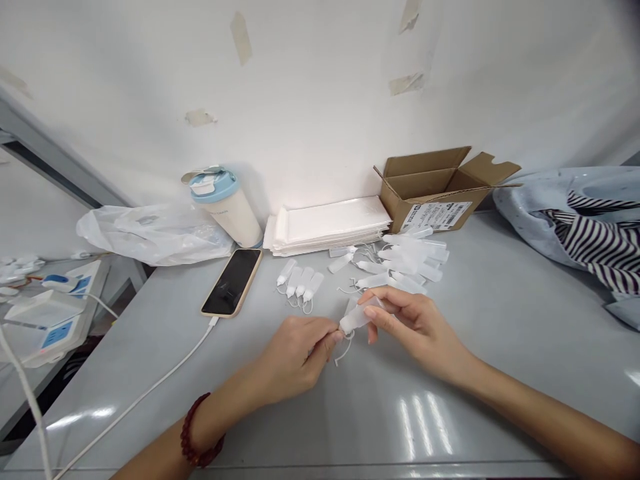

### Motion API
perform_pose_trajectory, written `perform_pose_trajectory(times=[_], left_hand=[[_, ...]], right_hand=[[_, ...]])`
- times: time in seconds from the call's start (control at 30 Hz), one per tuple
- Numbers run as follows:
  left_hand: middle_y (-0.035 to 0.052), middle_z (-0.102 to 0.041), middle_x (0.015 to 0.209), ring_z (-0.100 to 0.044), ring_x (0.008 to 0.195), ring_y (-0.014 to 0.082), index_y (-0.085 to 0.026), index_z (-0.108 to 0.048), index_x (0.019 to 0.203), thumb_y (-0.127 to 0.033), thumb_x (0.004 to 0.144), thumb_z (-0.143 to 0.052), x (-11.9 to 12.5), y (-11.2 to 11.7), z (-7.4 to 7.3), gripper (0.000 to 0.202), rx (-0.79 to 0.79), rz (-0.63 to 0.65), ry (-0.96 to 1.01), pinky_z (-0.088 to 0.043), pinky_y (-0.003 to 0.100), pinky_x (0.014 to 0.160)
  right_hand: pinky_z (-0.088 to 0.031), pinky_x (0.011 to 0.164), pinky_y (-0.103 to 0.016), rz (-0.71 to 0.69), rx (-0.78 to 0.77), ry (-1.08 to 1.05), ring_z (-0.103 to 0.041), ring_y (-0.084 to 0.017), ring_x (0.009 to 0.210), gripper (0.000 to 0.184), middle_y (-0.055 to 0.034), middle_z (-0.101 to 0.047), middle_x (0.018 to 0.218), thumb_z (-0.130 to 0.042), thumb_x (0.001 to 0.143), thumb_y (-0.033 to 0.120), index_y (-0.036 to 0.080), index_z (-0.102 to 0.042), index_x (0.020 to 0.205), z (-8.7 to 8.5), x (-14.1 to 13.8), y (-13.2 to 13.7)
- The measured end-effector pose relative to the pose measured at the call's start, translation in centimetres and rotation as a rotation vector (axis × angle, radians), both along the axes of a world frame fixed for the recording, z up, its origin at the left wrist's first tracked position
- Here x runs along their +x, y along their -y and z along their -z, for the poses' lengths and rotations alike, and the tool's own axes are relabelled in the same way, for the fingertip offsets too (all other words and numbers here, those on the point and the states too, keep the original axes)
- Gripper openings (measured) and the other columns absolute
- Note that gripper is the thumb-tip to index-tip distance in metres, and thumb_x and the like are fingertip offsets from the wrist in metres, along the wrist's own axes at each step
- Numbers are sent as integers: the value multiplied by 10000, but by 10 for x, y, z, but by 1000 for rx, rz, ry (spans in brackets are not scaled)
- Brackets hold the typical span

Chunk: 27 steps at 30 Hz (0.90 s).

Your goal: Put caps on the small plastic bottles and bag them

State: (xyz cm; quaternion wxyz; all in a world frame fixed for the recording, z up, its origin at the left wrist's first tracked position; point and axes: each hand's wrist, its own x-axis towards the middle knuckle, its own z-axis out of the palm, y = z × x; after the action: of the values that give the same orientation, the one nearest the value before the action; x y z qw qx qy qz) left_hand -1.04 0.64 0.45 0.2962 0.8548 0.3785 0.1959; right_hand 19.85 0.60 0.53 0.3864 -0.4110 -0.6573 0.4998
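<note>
My left hand (297,357) and my right hand (415,323) meet over the grey table (500,320), both pinching one small white tag (357,317) with a white string loop hanging from its left end. The left fingers grip the string end; the right thumb and fingers hold the tag's body. A row of several finished white tags with strings (300,283) lies just beyond my left hand. A loose pile of translucent white tags (413,260) sits beyond my right hand.
A phone (233,282) on a white cable lies at left, behind it a cup with a blue lid (227,207) and a plastic bag (150,233). A stack of white sheets (327,223), an open cardboard box (435,187) and striped cloth (595,240) line the back and right.
</note>
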Motion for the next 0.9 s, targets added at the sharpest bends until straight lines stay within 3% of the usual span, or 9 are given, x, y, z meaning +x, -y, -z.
perform_pose_trajectory(times=[0.13, 0.23, 0.5, 0.9], left_hand=[[-31, -537, 611, -469, 541, 90, -149, -587, 892, -234, 898, -487, 0, -1, -2, 131, 55, -104, 55, -363, 185, 510], [-31, -569, 625, -506, 554, 90, -140, -593, 990, -251, 866, -555, 1, -2, -2, 170, 73, -148, 118, -412, 182, 533], [-24, -567, 611, -490, 537, 80, -147, -606, 880, -178, 894, -486, -1, -1, 1, 125, 133, -155, 184, -367, 167, 473], [-23, -498, 589, -407, 510, 81, -125, -576, 829, -92, 886, -446, -3, -2, 7, 146, 317, -34, 164, -317, 196, 490]], right_hand=[[-414, 728, -274, 64, -20, -97, -566, -138, 701, 196, 23, -616, 636, -511, 903, 373, 201, -593, 952, -4, 0, -1], [-427, 700, -269, 104, -71, -132, -572, -146, 703, 215, 13, -619, 635, -506, 903, 386, 198, -597, 955, -3, 0, -3], [-442, 730, -269, 109, -115, -156, -586, -146, 715, 215, 11, -630, 628, -506, 904, 389, 202, -607, 929, 0, 0, -7], [-411, 753, -253, 57, -22, -76, -586, -131, 748, 161, 24, -661, 681, -537, 897, 344, 210, -627, 911, 4, 0, 0]])
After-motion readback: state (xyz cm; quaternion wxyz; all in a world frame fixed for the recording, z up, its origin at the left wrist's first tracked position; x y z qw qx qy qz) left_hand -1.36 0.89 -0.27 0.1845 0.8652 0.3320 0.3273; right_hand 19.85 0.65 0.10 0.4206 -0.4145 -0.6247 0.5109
